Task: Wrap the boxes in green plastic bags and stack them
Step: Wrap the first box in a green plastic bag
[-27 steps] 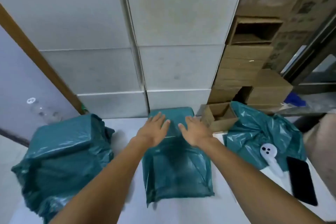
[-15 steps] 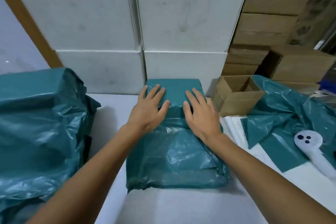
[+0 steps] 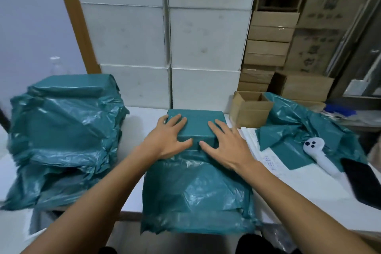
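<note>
A box inside a green plastic bag [image 3: 196, 125] lies on the white table [image 3: 309, 189] in front of me. The bag's loose end [image 3: 195, 198] trails toward me and hangs over the table's front edge. My left hand [image 3: 167, 138] lies flat on the box's left top, fingers spread. My right hand [image 3: 227, 146] presses flat on its right side, the thumb at the box's near edge. A stack of green-wrapped boxes [image 3: 64, 134] stands at the left. An open cardboard box [image 3: 250, 108] sits just right of the wrapped one.
Loose green bags [image 3: 305, 130] lie at the right with a white handheld device [image 3: 318, 154] and a black phone [image 3: 365, 183] on them. Printed paper [image 3: 259, 150] lies beside my right hand. White boxes [image 3: 169, 47] form a wall behind; cardboard cartons [image 3: 270, 47] are stacked at back right.
The view has tilted up and pulled back. Both hands stay flat on the wrapped box, fingers spread a little wider. The bag's loose end now hangs over the table edge.
</note>
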